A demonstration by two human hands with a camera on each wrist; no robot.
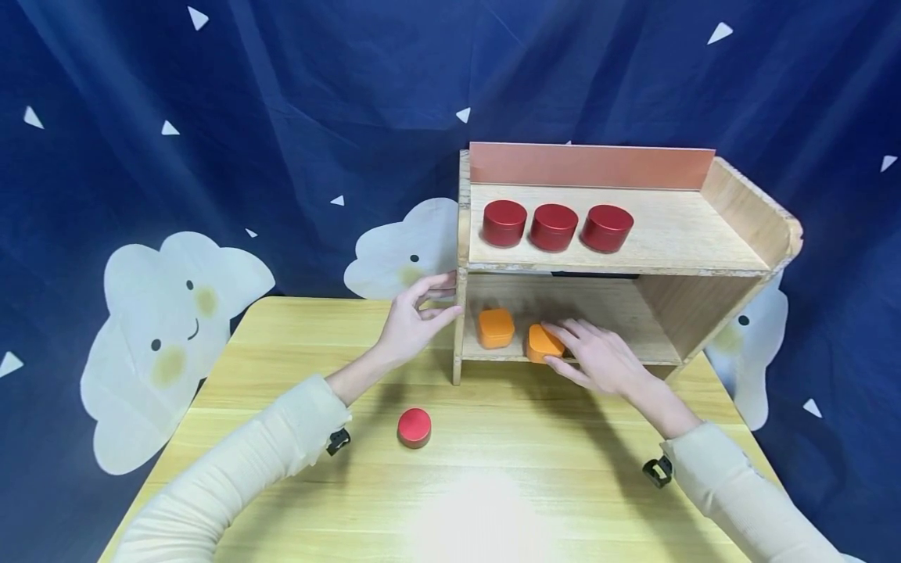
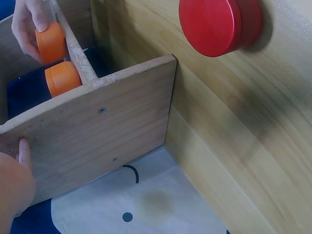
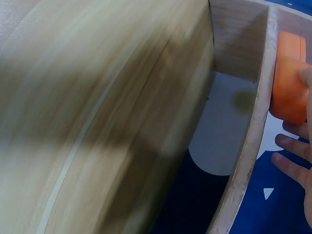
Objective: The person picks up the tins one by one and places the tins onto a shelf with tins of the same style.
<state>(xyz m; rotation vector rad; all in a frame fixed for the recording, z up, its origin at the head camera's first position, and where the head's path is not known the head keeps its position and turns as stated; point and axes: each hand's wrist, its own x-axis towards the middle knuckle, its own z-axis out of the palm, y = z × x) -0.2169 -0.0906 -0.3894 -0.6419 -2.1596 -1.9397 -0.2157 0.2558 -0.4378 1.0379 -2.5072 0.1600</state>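
On the lower board of a small wooden shelf point(image 1: 461, 258), my right hand point(image 1: 598, 356) holds an orange rounded-square tin point(image 1: 543, 344) at the front edge, with thumb and fingertips on it. The other fingers are spread, as the right wrist view shows. Another orange tin point(image 1: 496, 328) stands to its left on the same board. My left hand point(image 1: 415, 317) rests against the outside of the shelf's left side panel point(image 2: 107, 122), holding nothing. Three round red tins point(image 1: 554, 227) stand in a row on the top board. A single red tin point(image 1: 414, 428) sits on the table in front.
The shelf stands at the back right of a light wooden table point(image 1: 296, 500), with a raised right side panel point(image 1: 753, 207) and a reddish back strip point(image 1: 591, 166). Behind hangs a dark blue cloth point(image 1: 317, 102) with white clouds and triangles.
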